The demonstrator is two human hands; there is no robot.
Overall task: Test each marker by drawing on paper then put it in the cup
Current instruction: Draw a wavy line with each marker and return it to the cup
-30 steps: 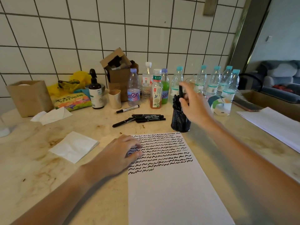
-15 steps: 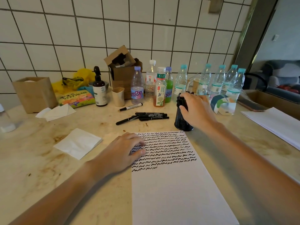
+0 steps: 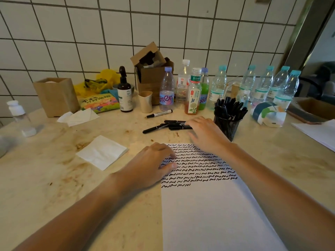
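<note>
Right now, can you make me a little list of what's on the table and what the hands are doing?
paper: white sheet, rows of black squiggles across its top part
left hand: left hand rests on the paper's left edge, fingers on the squiggles
right hand: right hand reaches over the loose markers, fingers spread; a grip is not visible
loose markers: black markers lying in a bunch, one white marker behind them
cup: black mesh cup, full of black markers
also there: folded napkin, row of bottles by the wall

The clear water bottle (image 3: 167, 90) with a lilac cap shows part of a label reading "men". The tea bottle (image 3: 193, 93) bears "东方树叶". The snack bag's (image 3: 98, 102) characters are unclear.
</note>
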